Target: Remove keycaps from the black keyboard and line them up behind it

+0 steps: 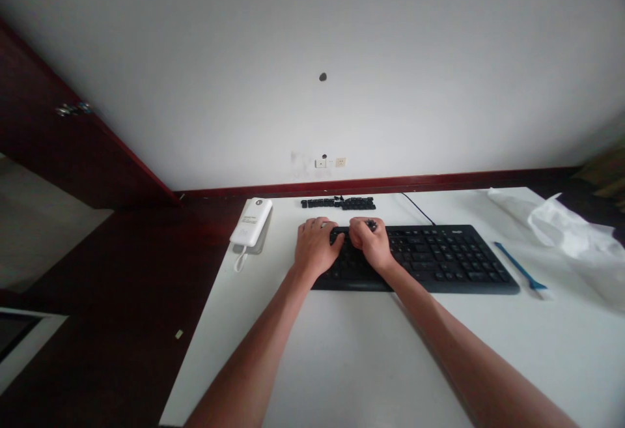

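Black, a small object (372, 225) juts from the right hand (372, 244), fingers curled around it; the left hand (315, 245), fingers close, thumb apart, covers the left end of the keyboard (442, 252), apparently bracing it on the table (336, 363). Loose keycaps (359, 204) lie beyond, perhaps grouped for order.
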{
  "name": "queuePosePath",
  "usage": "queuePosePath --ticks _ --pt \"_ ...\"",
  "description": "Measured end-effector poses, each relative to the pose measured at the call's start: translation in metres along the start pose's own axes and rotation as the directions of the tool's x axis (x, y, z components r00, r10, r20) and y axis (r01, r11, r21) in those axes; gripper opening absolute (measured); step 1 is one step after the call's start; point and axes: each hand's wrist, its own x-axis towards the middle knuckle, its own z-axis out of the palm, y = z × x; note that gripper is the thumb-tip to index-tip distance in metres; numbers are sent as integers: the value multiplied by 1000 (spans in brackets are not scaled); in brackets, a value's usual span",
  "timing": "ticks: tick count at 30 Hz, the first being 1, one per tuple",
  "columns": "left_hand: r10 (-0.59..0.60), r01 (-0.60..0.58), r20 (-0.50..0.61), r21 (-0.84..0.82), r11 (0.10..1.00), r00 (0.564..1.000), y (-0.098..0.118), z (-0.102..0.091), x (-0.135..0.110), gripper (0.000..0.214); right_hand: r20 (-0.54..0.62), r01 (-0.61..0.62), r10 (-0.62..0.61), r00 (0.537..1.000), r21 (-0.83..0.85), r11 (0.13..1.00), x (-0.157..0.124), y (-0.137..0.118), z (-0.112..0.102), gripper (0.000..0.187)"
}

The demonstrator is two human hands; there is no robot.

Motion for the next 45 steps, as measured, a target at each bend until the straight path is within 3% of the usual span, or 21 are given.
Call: queuePosePath --ticks 3,7,14,17,19,21,23,26,29,36,40,45 --pt "-9 4 -19 -229 973 1000 -16 -1 8 17 -5 -4 4 1000 -7 1000 1 2 0 45" --pt "-87 44 -58 -522 852 995 -38 -4 16 22 -7 -14 14 1000 -35 999 1 6 -1 46" --pt "-113 46 -103 -501 864 988 -39 -1 16 21 34 35 -30 999 -166 986 -1 2 3 49" --pt "-123 56 -111 -478 877 986 -39 2 17 20 96 63 -46 994 -182 981 13 -15 -3 33" --pt "-120 52 -115 -472 880 986 -40 3 17 19 47 111 -103 994 -262 959 34 -27 -14 28" --pt "-117 51 -113 -471 881 987 -40 3 17 18 -2 163 -187 982 -482 861 60 -36 -30 34" --pt "-118 53 -110 -469 882 987 -40 3 17 17 14 152 -211 977 -737 658 89 -38 -46 39" --pt "-115 51 -109 -467 883 987 -38 3 17 17 150 160 -59 987 -893 421 122 -28 -58 47" --pt "-120 56 -106 -470 881 987 -38 3 16 17 259 225 85 962 -931 288 136 -10 -54 52" --pt "-116 54 -105 -466 883 988 -38 1 13 17 311 276 160 937 -938 211 137 3 -33 54" --pt "-106 53 -97 -440 896 990 -39 4 14 16 364 322 230 903 -925 201 139 4 -29 51" --pt "-100 44 -109 -430 902 989 -39 4 13 16 361 322 247 899 -929 183 142 8 -31 46"
